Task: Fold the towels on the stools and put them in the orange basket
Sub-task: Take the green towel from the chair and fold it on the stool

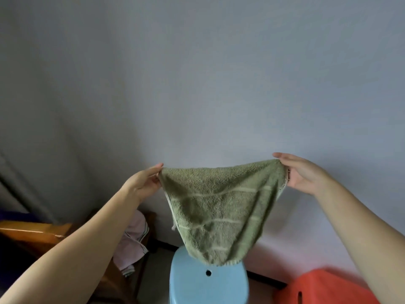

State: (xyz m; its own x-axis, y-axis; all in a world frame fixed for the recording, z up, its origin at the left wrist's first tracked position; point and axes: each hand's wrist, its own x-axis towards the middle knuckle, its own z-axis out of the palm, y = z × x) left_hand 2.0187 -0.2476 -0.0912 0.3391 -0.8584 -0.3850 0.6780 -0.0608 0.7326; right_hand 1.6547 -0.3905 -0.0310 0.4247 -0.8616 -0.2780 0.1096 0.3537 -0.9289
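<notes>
Both forearms are stretched out from the bottom corners toward the wall. Left hand [147, 183] is pinched on the upper left corner of the green towel [221, 207], thumb and fingertips closed on the cloth. Right hand [304, 174] is held at the upper right corner; the corner is gripped at the thumb side, the fingers are extended above it. Towel is stretched between the two grips and hung down in a rough triangle, pale stripes seen across it. Below the grips, the towel's bottom tip is hung over the blue stool [208, 281]; whether it touches the seat cannot be told. Lower right of the right-hand grip, the orange basket [324, 288] is seen on the floor. Below the left-hand grip, a pink towel [133, 240] is draped on a brown wooden stool [122, 281], partly hidden by the left arm.
</notes>
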